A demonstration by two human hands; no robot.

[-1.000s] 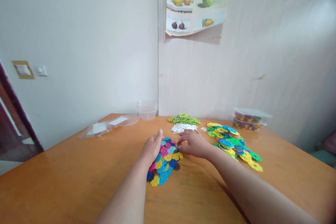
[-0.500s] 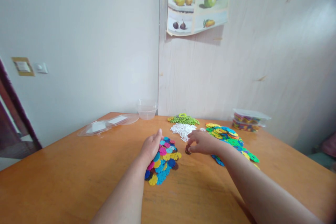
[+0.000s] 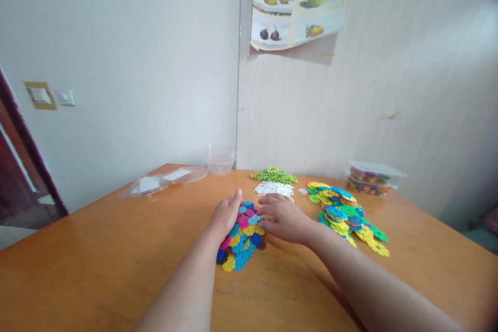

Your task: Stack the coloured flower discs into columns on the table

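A small heap of flat, flower-shaped plastic discs (image 3: 241, 249) in blue, pink and yellow lies on the wooden table (image 3: 97, 259) between my hands. My left hand (image 3: 225, 215) rests flat against the heap's left side, fingers stretched and held together. My right hand (image 3: 282, 218) lies palm down on the heap's right edge, its fingers reaching left onto the discs. Neither hand shows anything gripped. A dark brown disc (image 3: 262, 244) sits at the heap's right edge, below my right hand.
Behind my hands lie a patch of white pieces (image 3: 272, 188) and a green pile (image 3: 274, 176). A larger spread of mixed discs (image 3: 342, 212) is on the right, a lidded clear box (image 3: 375, 176) behind it. A clear cup (image 3: 220, 160) and clear lids (image 3: 155, 185) sit by the wall.
My right hand pinched a brown disc just right of the heap half a second ago; now it is back on the heap with fingers laid out. My left hand stayed put.
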